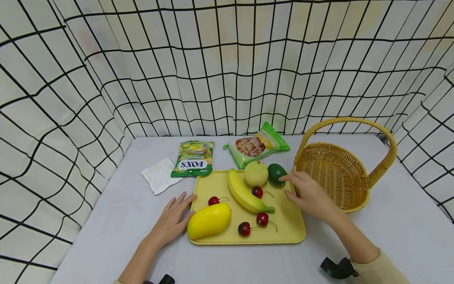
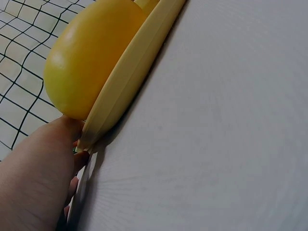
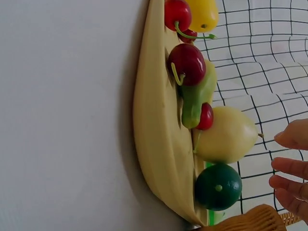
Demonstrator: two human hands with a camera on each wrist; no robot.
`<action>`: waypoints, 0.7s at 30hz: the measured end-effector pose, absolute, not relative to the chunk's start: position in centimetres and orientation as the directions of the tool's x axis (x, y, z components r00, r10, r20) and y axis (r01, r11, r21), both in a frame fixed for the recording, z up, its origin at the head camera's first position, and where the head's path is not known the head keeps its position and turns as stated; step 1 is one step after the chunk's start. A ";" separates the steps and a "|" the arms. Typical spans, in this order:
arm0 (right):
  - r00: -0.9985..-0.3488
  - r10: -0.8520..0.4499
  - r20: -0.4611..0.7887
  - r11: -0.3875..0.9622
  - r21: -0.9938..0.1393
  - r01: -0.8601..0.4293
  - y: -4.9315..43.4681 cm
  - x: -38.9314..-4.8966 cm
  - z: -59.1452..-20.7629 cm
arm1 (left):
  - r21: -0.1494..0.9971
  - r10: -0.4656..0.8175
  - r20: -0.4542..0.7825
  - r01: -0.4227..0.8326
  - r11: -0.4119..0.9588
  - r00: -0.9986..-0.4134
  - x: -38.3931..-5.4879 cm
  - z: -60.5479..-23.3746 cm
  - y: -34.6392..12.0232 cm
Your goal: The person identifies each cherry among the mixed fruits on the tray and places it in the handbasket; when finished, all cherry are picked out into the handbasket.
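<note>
A yellow tray point(image 1: 283, 232) holds a mango point(image 1: 210, 221), a banana point(image 1: 244, 195), a round pale yellow-green pear point(image 1: 256, 174), a dark green avocado point(image 1: 276, 174) and several cherries point(image 1: 262, 219). My left hand point(image 1: 172, 218) rests at the tray's left edge, fingers extended and thumb close to the mango's end point(image 2: 72, 96). Over the tray's right side, my right hand point(image 1: 312, 196) reaches toward the avocado with nothing in its grasp. In the right wrist view its fingers point(image 3: 291, 168) are loosely spread, apart from the avocado point(image 3: 218, 186) and pear point(image 3: 226, 134).
A wicker basket point(image 1: 330, 157) with a tall handle stands right of the tray, close behind my right hand. Behind the tray lie a green Fox's candy bag point(image 1: 194, 158) and a green snack packet point(image 1: 253, 146). A white tissue point(image 1: 161, 175) lies at left. Black-lined netting encloses the table.
</note>
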State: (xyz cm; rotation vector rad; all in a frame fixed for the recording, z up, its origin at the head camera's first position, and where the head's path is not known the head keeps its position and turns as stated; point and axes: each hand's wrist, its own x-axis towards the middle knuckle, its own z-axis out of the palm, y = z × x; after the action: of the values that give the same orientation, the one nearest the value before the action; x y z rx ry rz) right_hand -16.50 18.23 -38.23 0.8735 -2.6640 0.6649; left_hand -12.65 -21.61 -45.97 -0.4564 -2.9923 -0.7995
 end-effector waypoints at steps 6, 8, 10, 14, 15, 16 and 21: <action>-0.762 -0.547 0.347 0.699 -0.313 -0.643 17.1 -16.7 -38.8 | 0.483 0.276 0.084 0.281 0.829 -0.957 -12.7 -45.9 -21.6; -0.753 -0.565 0.338 0.692 -0.303 -0.655 16.8 -16.8 -39.1 | 0.483 0.276 0.083 0.281 0.829 -0.958 -12.6 -45.9 -21.6; -0.744 -0.582 0.330 0.686 -0.292 -0.666 16.5 -16.9 -39.3 | 0.485 0.275 0.081 0.279 0.829 -0.958 -12.7 -46.0 -21.6; -0.720 -0.613 0.325 0.666 -0.278 -0.692 15.9 -17.1 -39.7 | 0.485 0.273 0.078 0.276 0.830 -0.959 -12.7 -46.1 -21.6; -0.717 -0.617 0.324 0.663 -0.278 -0.695 15.8 -17.2 -39.8 | 0.484 0.272 0.078 0.275 0.831 -0.959 -12.7 -46.1 -21.6; -0.715 -0.621 0.321 0.661 -0.277 -0.698 15.6 -17.2 -39.9 | 0.485 0.272 0.078 0.275 0.830 -0.959 -12.7 -46.1 -21.6; -0.729 -0.627 0.276 0.677 -0.269 -0.685 14.9 -17.6 -40.7 | 0.485 0.272 0.079 0.275 0.830 -0.959 -12.7 -46.0 -21.6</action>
State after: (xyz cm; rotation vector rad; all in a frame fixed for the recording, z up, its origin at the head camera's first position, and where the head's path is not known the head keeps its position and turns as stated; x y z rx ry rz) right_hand -17.57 14.88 -40.73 1.0745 -2.7277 0.5360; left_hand -12.72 -21.64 -46.03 -0.4480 -2.9986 -0.7960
